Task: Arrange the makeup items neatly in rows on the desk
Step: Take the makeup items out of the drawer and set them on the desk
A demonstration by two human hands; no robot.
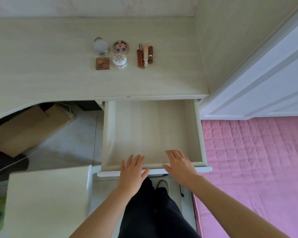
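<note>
On the pale desk (41, 66) the makeup lies in a tidy group: a glass jar with a white lid (100, 46), a patterned round compact (120, 47), a brown square case (102, 63) and a white floral round pot (120, 61). To their right, several lipstick tubes (144, 55) lie side by side. Below the desk a drawer (108, 134) stands pulled out with nothing inside. My left hand (132, 170) and my right hand (179, 166) rest with straight fingers on the drawer's front edge.
A cardboard box (29, 127) sits under the desk at left. A white stool or cabinet top (46, 200) is at lower left. A pink quilted bed (256, 169) fills the right, with a white door (265, 79) above it.
</note>
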